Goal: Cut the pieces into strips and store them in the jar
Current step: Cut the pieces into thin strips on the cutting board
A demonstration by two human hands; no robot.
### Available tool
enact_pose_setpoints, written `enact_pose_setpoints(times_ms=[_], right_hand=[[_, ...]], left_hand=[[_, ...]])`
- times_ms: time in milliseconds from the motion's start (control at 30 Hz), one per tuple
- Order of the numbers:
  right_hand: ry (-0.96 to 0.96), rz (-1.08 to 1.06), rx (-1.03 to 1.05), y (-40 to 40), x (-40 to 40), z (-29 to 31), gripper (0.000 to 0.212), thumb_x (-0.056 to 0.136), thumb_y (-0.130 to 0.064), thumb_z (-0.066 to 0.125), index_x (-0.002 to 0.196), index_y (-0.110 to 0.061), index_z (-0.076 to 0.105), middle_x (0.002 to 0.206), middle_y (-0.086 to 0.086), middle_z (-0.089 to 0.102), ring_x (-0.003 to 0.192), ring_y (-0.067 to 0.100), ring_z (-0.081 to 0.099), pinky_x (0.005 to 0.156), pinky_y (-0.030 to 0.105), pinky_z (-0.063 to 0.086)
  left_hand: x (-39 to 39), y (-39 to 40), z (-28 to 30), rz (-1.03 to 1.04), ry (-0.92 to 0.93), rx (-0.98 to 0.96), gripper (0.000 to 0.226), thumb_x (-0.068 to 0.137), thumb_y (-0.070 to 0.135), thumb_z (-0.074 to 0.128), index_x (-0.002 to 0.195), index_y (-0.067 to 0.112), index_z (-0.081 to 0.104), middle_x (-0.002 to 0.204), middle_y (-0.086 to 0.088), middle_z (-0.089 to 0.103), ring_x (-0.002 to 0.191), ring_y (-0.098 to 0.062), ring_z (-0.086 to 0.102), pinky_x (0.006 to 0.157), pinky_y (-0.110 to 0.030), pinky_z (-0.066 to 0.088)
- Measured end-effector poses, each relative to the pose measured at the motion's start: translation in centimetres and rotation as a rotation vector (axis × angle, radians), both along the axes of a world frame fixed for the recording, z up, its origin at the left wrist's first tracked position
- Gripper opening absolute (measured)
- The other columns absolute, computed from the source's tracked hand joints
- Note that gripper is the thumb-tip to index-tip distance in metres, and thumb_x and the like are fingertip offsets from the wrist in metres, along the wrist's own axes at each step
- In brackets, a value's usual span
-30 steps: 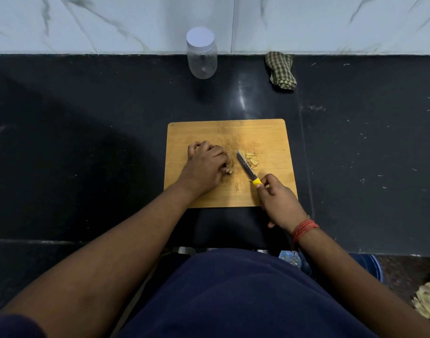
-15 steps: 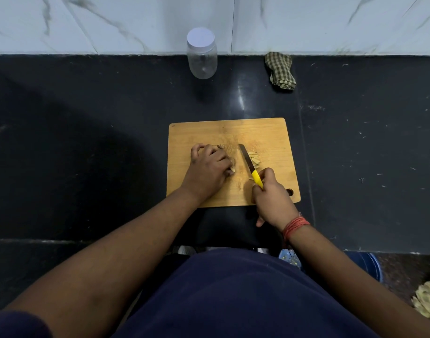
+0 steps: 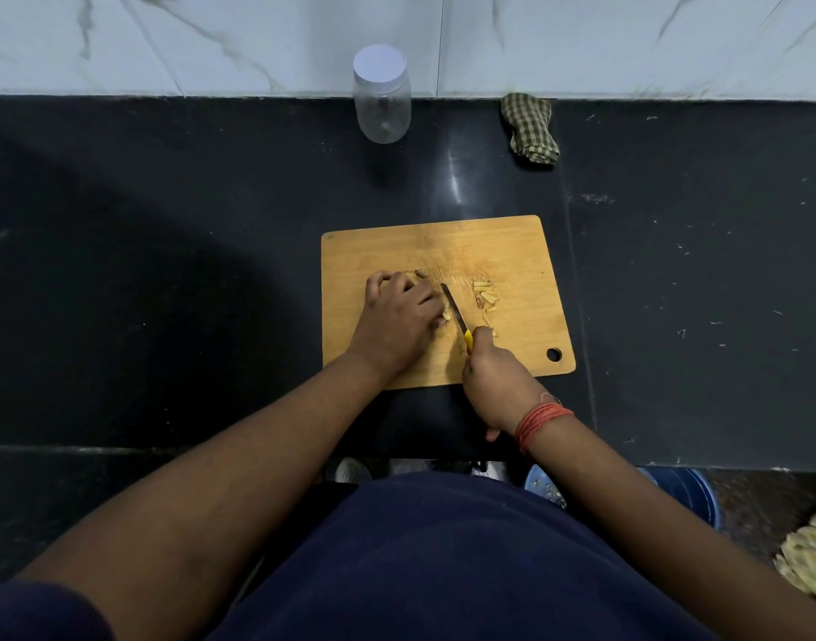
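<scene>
Partway through: a few strips [image 3: 484, 296] lie on the cutting board [image 3: 512, 252]. Left hand [image 3: 399, 316] curls over the uncut piece, right hand [image 3: 498, 377] grips the knife [image 3: 454, 312]. Capped jar [image 3: 382, 97] on the tabletop holds no strips.

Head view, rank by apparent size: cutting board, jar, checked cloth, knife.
1. cutting board, clearly largest.
2. jar.
3. checked cloth, a little smaller than the jar.
4. knife, smallest as seen; the right hand hides most of its yellow handle, so its rank is unsure.
</scene>
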State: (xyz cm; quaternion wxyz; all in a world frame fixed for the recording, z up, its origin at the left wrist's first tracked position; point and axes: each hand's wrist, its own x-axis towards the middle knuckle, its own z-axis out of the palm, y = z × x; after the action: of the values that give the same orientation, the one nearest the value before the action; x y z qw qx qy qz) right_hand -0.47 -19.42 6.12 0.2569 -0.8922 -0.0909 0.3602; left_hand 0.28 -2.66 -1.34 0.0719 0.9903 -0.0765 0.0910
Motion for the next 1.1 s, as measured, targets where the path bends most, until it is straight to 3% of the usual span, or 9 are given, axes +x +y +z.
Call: enact_pose_setpoints(times_ms=[200, 333, 467, 500, 600, 667, 900, 1033, 1100], right_hand=[[-0.016, 0.043, -0.106, 1.1, 0.1, 0.1, 0.035, 0.1, -0.008, 0.037, 0.134, -0.002, 0.036, 0.117, 0.021, 0.058, 0.099, 0.037, 0.063, 0.074, 0.033, 0.052], [0.026, 0.003, -0.095, 1.1, -0.1, 0.1, 0.037, 0.1, -0.01, 0.039, 0.136, -0.003, 0.036, 0.115, 0.019, 0.059, 0.092, 0.033, 0.065, 0.067, 0.036, 0.055], [0.132, 0.068, -0.199, 1.1, -0.5, 0.0, 0.068, 0.086, -0.001, 0.068, 0.136, 0.001, 0.022, 0.091, 0.012, 0.063, 0.07, 0.028, 0.061, 0.028, 0.029, 0.043], [0.136, 0.061, -0.187, 1.0, -0.7, -0.2, 0.062, 0.086, 0.002, 0.067, 0.131, 0.0, 0.024, 0.091, 0.012, 0.061, 0.07, 0.03, 0.06, 0.029, 0.026, 0.042], [0.045, 0.042, -0.151, 0.5, -1.3, -0.1, 0.017, 0.1, -0.007, 0.042, 0.106, -0.012, 0.027, 0.118, 0.02, 0.057, 0.102, 0.037, 0.06, 0.072, 0.027, 0.048], [0.021, 0.054, -0.151, 0.1, -1.7, -0.2, 0.013, 0.101, -0.009, 0.036, 0.104, -0.013, 0.024, 0.125, 0.022, 0.055, 0.112, 0.038, 0.057, 0.081, 0.029, 0.042], [0.058, 0.086, -0.172, -2.0, -3.9, -0.2, 0.015, 0.1, -0.007, 0.035, 0.106, -0.016, 0.025, 0.119, 0.022, 0.057, 0.104, 0.038, 0.061, 0.077, 0.029, 0.048], [0.108, -0.014, -0.06, -3.1, -3.9, 0.8, 0.028, 0.098, -0.001, 0.038, 0.122, -0.014, 0.033, 0.1, 0.018, 0.052, 0.066, 0.031, 0.054, 0.037, 0.025, 0.045], [0.071, -0.054, -0.032, -2.8, -3.2, 1.1, 0.032, 0.098, -0.001, 0.036, 0.128, -0.012, 0.032, 0.094, 0.016, 0.052, 0.063, 0.032, 0.058, 0.037, 0.035, 0.05]], left_hand=[[0.0, -0.1, 0.1, 0.003, -0.007, 0.025, 0.02, 0.092, 0.039, 0.061, 0.101, 0.025, 0.071, 0.114, 0.007, 0.067, 0.103, -0.024, 0.055, 0.1, -0.05, 0.034], [0.0, -0.4, 0.4, 0.032, -0.003, 0.041, 0.019, 0.091, 0.038, 0.063, 0.101, 0.024, 0.071, 0.111, 0.007, 0.067, 0.103, -0.025, 0.055, 0.097, -0.049, 0.035], [-0.1, -0.9, 0.7, 0.051, 0.018, 0.071, 0.02, 0.092, 0.038, 0.061, 0.104, 0.025, 0.071, 0.111, 0.007, 0.066, 0.103, -0.026, 0.055, 0.097, -0.049, 0.036], [-0.1, -1.0, 0.7, 0.058, 0.02, 0.073, 0.021, 0.092, 0.038, 0.061, 0.105, 0.025, 0.071, 0.111, 0.007, 0.066, 0.104, -0.026, 0.055, 0.096, -0.049, 0.036], [-0.2, -1.1, 0.7, 0.077, 0.027, 0.066, 0.022, 0.092, 0.037, 0.062, 0.109, 0.025, 0.071, 0.114, 0.006, 0.066, 0.105, -0.026, 0.056, 0.097, -0.048, 0.037], [-0.3, -1.2, 0.9, 0.085, 0.031, 0.067, 0.022, 0.093, 0.036, 0.061, 0.109, 0.025, 0.071, 0.116, 0.005, 0.066, 0.105, -0.026, 0.056, 0.097, -0.048, 0.037], [-0.4, -1.4, 0.9, 0.125, 0.06, 0.051, 0.021, 0.096, 0.038, 0.057, 0.109, 0.027, 0.069, 0.121, 0.006, 0.062, 0.111, -0.024, 0.053, 0.1, -0.046, 0.034], [-0.4, -1.5, 0.9, 0.131, 0.086, 0.01, 0.022, 0.097, 0.038, 0.056, 0.112, 0.027, 0.068, 0.125, 0.007, 0.061, 0.114, -0.023, 0.05, 0.102, -0.046, 0.032], [-0.6, -1.4, 0.9, 0.135, 0.102, -0.014, 0.024, 0.098, 0.038, 0.055, 0.114, 0.026, 0.068, 0.128, 0.007, 0.06, 0.116, -0.023, 0.05, 0.104, -0.046, 0.03]])
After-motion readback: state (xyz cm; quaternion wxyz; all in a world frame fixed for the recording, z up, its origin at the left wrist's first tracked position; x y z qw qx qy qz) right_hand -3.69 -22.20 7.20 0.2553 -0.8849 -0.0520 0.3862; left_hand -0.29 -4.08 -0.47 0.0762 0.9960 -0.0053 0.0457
